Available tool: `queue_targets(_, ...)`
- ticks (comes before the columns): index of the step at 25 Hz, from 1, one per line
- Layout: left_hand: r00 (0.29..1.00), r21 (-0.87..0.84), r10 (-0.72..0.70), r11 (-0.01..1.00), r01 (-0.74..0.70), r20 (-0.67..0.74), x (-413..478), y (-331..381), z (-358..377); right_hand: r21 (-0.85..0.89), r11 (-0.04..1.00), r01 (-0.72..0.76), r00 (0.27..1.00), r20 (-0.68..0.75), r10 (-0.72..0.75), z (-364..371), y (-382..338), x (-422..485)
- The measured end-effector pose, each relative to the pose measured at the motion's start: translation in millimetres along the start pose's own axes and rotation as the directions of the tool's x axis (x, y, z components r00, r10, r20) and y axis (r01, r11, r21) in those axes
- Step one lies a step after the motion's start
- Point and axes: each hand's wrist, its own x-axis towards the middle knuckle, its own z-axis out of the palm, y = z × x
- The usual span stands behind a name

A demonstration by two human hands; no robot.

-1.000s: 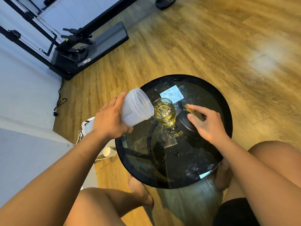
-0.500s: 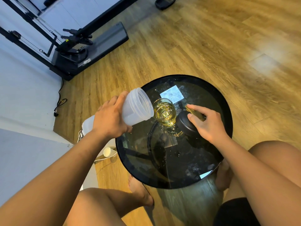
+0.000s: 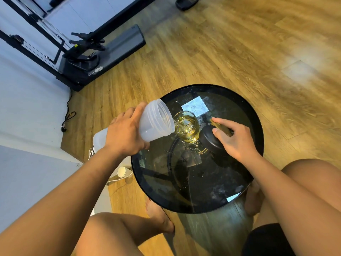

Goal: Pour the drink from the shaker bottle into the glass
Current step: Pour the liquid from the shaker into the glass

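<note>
My left hand (image 3: 125, 133) grips a translucent white shaker bottle (image 3: 155, 122), tipped nearly level with its open mouth over the rim of a clear glass (image 3: 188, 128). The glass stands on a round black glass-topped table (image 3: 184, 182) and holds yellow drink with ice; a thin stream runs from the bottle into it. My right hand (image 3: 236, 139) rests on a black lid (image 3: 210, 143) right of the glass, its fingers on a gold piece (image 3: 220, 126) of it.
My bare knees and feet flank the table at the bottom. Black exercise equipment (image 3: 88, 52) stands on the wood floor at the upper left, against a white wall. A white cup (image 3: 122, 171) and white cables lie on the floor left of the table.
The bottle's base has lifted a little, tipping the bottle further. The drink level in the glass is slightly higher. My right hand has not moved.
</note>
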Motion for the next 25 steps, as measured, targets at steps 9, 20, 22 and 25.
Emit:
queue_targets(9, 1.000, 0.023, 0.006, 1.000, -0.006, -0.013, 2.9, 1.3, -0.3, 0.008, 1.000, -0.012, 1.000, -0.003, 0.012, 0.4, 0.9, 0.8)
queue_targets(20, 0.999, 0.038, 0.016, 0.999, -0.015, -0.031, 2.4, 2.3, -2.5, 0.004, 1.000, -0.023, 1.000, -0.007, 0.023, -0.5, 1.6, 0.7)
queue_targets(22, 0.999, 0.047, 0.019, 0.999, -0.018, -0.032, 2.3, 2.3, -2.8, 0.007, 1.000, -0.027, 1.000, -0.004, 0.027, -0.1, 1.7, 1.0)
queue_targets(25, 0.999, 0.057, 0.023, 0.998, -0.020, -0.047, 2.9, 2.7, -3.2, 0.005, 0.999, -0.035, 0.999, -0.001, 0.035, 0.3, 2.3, 1.3)
